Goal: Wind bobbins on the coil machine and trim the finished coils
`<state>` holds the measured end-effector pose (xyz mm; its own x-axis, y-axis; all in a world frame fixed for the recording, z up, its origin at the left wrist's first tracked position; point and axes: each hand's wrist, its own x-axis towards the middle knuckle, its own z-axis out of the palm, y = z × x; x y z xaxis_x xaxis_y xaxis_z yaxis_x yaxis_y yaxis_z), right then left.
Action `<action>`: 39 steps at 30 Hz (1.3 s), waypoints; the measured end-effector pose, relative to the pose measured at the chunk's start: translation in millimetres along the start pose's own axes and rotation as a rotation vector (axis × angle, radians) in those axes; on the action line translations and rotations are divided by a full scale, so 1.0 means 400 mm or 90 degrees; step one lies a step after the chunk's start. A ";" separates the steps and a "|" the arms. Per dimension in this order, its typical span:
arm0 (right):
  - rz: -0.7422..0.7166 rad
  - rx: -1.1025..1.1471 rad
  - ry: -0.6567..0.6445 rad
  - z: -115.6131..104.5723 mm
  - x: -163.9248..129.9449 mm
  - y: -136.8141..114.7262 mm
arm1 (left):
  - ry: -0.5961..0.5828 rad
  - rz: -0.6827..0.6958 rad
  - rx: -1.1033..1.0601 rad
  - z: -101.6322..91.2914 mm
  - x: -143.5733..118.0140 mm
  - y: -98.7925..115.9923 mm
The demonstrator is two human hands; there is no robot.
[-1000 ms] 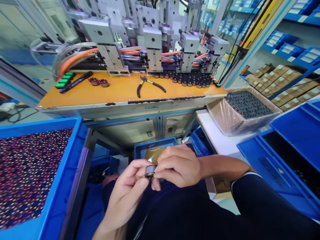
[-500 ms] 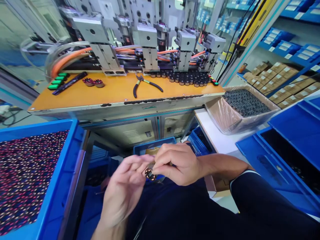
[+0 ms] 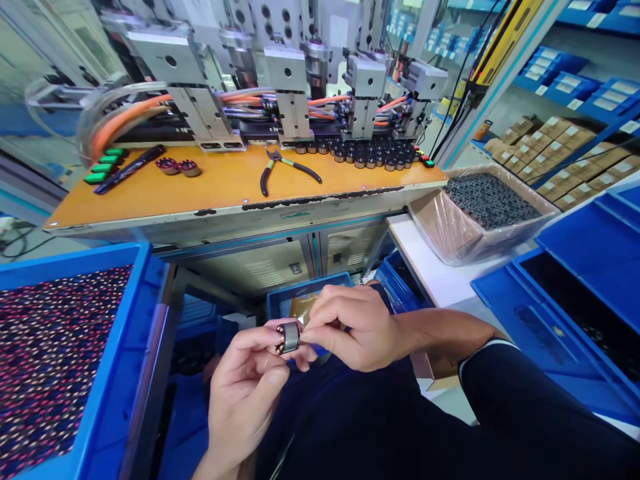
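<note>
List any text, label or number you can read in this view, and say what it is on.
No text reads clearly.
White labels on the brown cartons: too small to read.
White tags on the blue shelf bins: blurred.
Strip on the workbench front edge: unreadable.
Small metal part between the left hand and right hand: no marking visible.

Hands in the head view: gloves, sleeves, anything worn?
Both hands are bare: no gloves, rings or watch visible on the left hand or right hand. The right forearm is bare up to a dark navy sleeve with a thin pale edge at its cuff. No sleeve shows on the left forearm.
</note>
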<state>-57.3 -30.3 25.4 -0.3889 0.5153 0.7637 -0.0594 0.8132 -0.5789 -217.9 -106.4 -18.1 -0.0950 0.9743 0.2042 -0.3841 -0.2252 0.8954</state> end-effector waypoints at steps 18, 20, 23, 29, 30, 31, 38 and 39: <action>0.640 0.452 -0.091 0.010 -0.006 -0.049 | 0.122 0.170 0.187 -0.002 0.002 -0.007; 0.676 0.481 -0.111 0.009 -0.005 -0.046 | 0.121 0.163 0.160 -0.004 0.004 -0.008; 0.719 0.506 -0.131 0.014 -0.009 -0.037 | 0.112 0.169 0.122 -0.007 0.009 -0.009; 0.697 0.602 -0.135 0.042 -0.035 -0.006 | 0.095 0.163 0.099 -0.013 0.010 -0.017; 0.685 0.615 -0.126 0.047 -0.039 -0.003 | 0.096 0.154 0.091 -0.013 0.009 -0.018; 0.673 0.620 -0.112 0.052 -0.042 0.000 | 0.099 0.149 0.080 -0.011 0.010 -0.019; 0.384 0.335 -0.033 0.065 -0.057 0.022 | 0.255 0.068 0.067 -0.011 0.056 -0.052; 0.303 0.229 -0.023 0.063 -0.058 0.032 | 0.289 0.044 0.091 -0.014 0.057 -0.060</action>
<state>-72.0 -38.8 -6.8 -0.4797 0.7858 0.3903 -0.1759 0.3497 -0.9202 -215.9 -78.9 -37.2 -0.5197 0.8485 0.0996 -0.2363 -0.2547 0.9377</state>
